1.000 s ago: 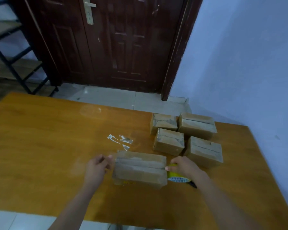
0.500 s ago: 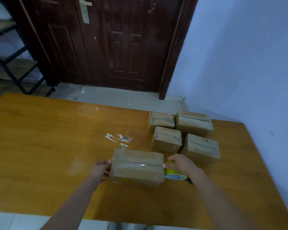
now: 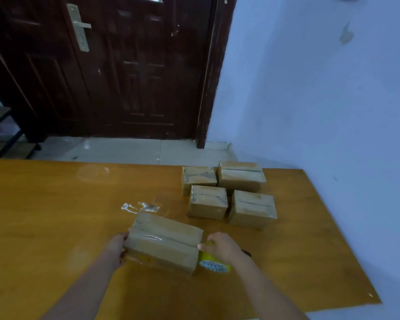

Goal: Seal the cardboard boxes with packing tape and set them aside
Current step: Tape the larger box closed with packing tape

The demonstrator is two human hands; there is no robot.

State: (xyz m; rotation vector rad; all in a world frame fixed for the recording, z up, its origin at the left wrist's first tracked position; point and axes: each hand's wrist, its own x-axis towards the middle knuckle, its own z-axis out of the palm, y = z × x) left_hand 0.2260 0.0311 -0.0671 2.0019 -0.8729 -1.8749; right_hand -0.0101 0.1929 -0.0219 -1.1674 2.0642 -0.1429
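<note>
The wooden table [image 3: 56,227] carries everything here, with four taped cardboard boxes [image 3: 229,195] bunched near its far right side and some torn tape scraps [image 3: 139,207] stuck mid-table. The box being sealed [image 3: 164,241] sits at the near edge, a shiny strip of clear tape running along its top seam. The left hand [image 3: 117,247] is cupped against the box's left end, bracing it; the right hand [image 3: 222,247] is curled around a yellow tape roll [image 3: 214,262] just off the right end. Probably mid-pull, so the trick is keeping the brace firm and the tape taut and centred on the seam — then wrapping it down over the right end before cutting, or it'll likely peel.
</note>
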